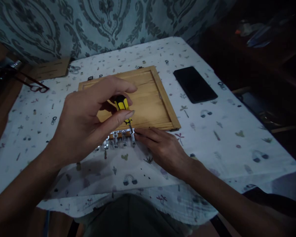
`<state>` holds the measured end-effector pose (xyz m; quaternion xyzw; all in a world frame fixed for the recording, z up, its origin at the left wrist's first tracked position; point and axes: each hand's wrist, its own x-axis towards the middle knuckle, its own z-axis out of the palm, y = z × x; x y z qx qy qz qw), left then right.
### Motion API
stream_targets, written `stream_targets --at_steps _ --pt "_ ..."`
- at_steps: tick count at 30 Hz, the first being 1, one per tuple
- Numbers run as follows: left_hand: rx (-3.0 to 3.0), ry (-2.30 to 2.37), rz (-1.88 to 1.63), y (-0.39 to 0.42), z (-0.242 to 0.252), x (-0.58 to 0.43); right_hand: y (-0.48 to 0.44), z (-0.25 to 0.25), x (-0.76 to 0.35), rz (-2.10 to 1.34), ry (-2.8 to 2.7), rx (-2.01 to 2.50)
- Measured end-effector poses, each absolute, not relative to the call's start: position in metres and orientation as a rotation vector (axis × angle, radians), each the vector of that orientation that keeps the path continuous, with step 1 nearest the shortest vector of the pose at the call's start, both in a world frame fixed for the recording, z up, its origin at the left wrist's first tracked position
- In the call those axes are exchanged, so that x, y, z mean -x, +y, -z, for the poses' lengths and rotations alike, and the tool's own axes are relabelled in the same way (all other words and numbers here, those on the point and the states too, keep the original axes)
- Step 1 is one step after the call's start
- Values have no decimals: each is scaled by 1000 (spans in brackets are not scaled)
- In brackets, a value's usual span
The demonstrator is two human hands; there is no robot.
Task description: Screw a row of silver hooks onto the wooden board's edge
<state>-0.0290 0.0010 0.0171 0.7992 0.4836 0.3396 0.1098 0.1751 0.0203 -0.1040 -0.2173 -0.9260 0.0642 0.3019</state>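
My left hand (86, 115) is curled around a small screwdriver (123, 104) with a yellow and black handle, its index finger lifted away from the handle. The shaft points down to the right end of a shiny metal hook rail (124, 138) with several hooks. That rail lies along the near edge of a shallow wooden frame (160, 95) with a flat panel inside. My right hand (162, 148) rests low, its fingertips pressed together at the rail's right end beside the screwdriver's tip. Any screw under the tip is too small to make out.
A black phone (195, 85) lies to the right of the wooden frame on the patterned cloth (227, 138). At the far left are red-rimmed glasses (38, 88) and a piece of brown cardboard (51, 68). A patterned curtain (108, 23) hangs behind the table.
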Motion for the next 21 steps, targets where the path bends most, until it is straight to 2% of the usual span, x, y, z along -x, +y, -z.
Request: stream_targets --at_steps 3,8,15,21 --pt "-2283 1413 -1026 2 -13 28 20 104 -175 -154 -2454 587" --pt "-2498 1423 -1048 4 -12 29 20 104 -174 -147 -2445 596" --pt "-2390 1270 -924 2 -17 32 20 105 -174 -183 -2453 582" --pt "-2624 1451 -986 4 -11 28 20 106 -175 -172 -2459 582"
